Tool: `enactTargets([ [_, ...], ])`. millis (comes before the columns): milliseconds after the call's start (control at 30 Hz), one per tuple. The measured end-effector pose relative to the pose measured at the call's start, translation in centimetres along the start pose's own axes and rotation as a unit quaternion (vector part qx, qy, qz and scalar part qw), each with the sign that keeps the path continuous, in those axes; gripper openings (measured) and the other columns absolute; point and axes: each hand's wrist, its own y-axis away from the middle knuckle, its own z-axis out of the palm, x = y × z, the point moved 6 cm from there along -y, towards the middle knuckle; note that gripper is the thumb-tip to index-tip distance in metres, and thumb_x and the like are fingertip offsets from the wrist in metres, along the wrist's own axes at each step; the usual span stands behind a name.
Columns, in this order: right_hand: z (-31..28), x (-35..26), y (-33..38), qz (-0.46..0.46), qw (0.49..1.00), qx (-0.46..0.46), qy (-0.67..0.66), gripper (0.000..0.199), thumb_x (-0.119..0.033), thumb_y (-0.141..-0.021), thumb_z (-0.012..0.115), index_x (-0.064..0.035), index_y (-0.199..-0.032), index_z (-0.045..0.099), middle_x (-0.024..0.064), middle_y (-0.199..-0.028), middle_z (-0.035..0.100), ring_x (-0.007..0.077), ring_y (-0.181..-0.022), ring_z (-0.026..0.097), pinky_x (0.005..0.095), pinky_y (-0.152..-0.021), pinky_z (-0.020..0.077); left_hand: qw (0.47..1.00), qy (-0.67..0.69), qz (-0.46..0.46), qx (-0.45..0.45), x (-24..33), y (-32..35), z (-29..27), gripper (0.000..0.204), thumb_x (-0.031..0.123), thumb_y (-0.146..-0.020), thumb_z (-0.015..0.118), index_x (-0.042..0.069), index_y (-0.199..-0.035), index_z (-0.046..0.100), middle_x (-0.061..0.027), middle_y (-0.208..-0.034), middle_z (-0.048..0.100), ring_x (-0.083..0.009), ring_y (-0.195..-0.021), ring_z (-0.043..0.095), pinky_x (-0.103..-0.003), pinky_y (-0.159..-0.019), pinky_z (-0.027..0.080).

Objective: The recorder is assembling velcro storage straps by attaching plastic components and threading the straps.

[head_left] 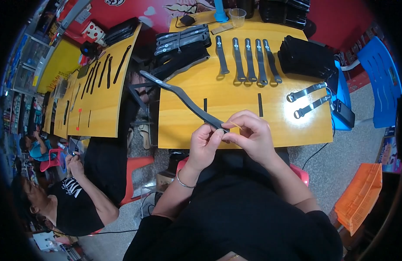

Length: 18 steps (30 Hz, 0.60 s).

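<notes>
Left hand: your left hand is pinching the grey strap near its lower end, presumably steadying it.
Right hand: your right hand is closing thumb and fingertips around that same end; a thin yellowish sliver is showing there, too small to identify.
Grey strap: it is slanting up-left from your fingers over the table, its long part running free, likely leaving the gripped end workable.
Five straps: they are lying spaced in a row, apparently keeping them separate.

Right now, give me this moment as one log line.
Left hand: holding strap | right hand: at strap's near end | table: five straps in a row
</notes>
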Motion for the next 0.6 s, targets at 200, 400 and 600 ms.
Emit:
enactTargets([
  [200,0.6,1.4,0.2,0.053,0.980,0.030,-0.191,0.006,0.001,-0.080,0.062,0.0028,-0.086,0.062,0.0081,-0.092,0.058,0.0117,-0.074,0.058,0.0203,-0.067,0.0459,0.998,-0.058,0.018,-0.023,0.2,-0.3,0.0,0.008,0.007,-0.088,0.052,0.000,-0.089,0.055,-0.0028,-0.080,0.058,-0.0083,-0.072,0.055,-0.023,-0.065,0.045],
  [400,-2.9,1.2,-0.8,0.064,0.988,0.097,-0.102,0.004,-0.001,-0.082,0.060,0.0013,-0.085,0.062,0.0065,-0.085,0.062,0.0094,-0.072,0.057,0.0206,-0.064,0.0442,0.955,-0.262,0.034,-0.131,0.7,-0.2,0.1,0.005,0.004,-0.081,0.055,0.000,-0.080,0.058,-0.0067,-0.076,0.059,-0.0132,-0.069,0.057,-0.026,-0.062,0.045],
  [600,-2.6,-1.5,-0.2,-0.003,0.997,0.002,0.081,0.024,-0.012,-0.075,0.070,-0.0022,-0.096,0.064,0.0076,-0.089,0.061,0.0115,-0.072,0.058,0.0215,-0.060,0.0430,0.968,-0.188,-0.042,-0.159,-2.4,1.9,-0.2,0.014,0.005,-0.086,0.047,-0.001,-0.090,0.058,-0.0051,-0.080,0.060,-0.0121,-0.074,0.057,-0.025,-0.068,0.047],
])
